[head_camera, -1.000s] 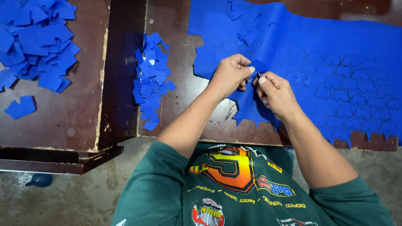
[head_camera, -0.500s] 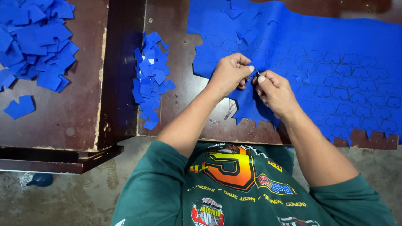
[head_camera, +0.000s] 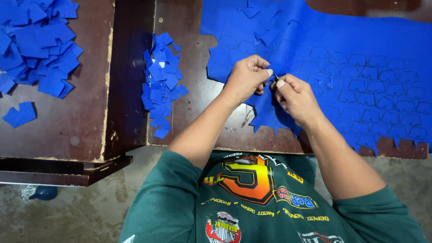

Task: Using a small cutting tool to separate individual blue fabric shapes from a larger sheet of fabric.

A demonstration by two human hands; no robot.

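Observation:
A large blue sheet (head_camera: pixel 351 67), scored into many small shapes, lies spread over the dark brown table (head_camera: pixel 189 130). My left hand (head_camera: pixel 245 78) pinches the sheet's ragged near edge. Right beside it, my right hand (head_camera: pixel 294 96) grips the same edge, with a small dark object between the two thumbs; what it is cannot be made out. Jagged blue points of the sheet hang below both hands near the table's front edge.
A small heap of cut blue pieces (head_camera: pixel 161 83) lies left of my hands. A bigger heap (head_camera: pixel 38 49) and one loose piece (head_camera: pixel 20 114) lie on a second table at far left. A gap separates the tables. Concrete floor shows below, with a blue object (head_camera: pixel 44 192).
Both hands stay at the same spot on the sheet's edge. The fingers have shifted only slightly, drawing closer together.

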